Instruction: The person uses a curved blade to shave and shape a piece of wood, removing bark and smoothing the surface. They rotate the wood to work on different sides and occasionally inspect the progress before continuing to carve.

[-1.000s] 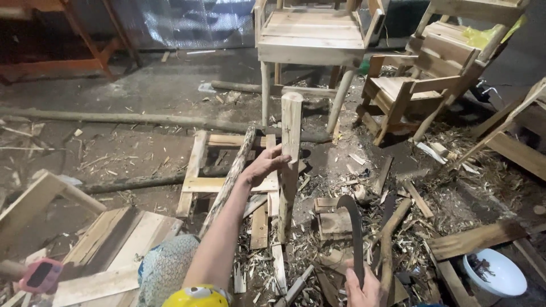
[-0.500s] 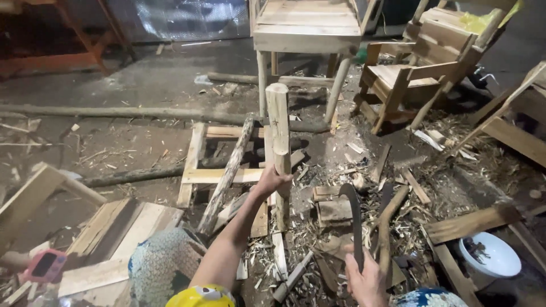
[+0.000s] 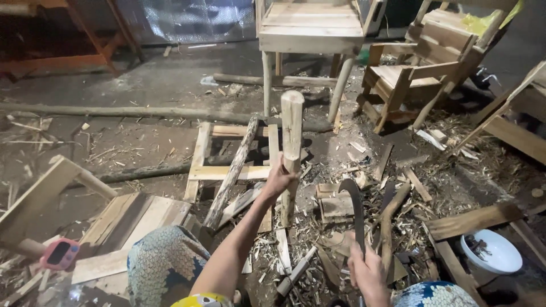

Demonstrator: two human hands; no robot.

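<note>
Gripping upright wooden post (image 3: 292,133), curved blade (image 3: 356,213) raised

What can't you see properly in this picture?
- Head view: handle of the curved blade, wrapped by the right hand.
- Foot of the upright wooden post, held by the left hand, lost among wood scraps.
- Contents of the white bowl: too small.
- Chair top: cut off by edge.

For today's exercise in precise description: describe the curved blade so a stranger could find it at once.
Start at the pale wooden chair at the top, then drop to the peeled pole that the left hand holds upright. Just right of it, the right hand raises a dark curved blade, the only metal, hooked thing among straight wood scraps.
</note>
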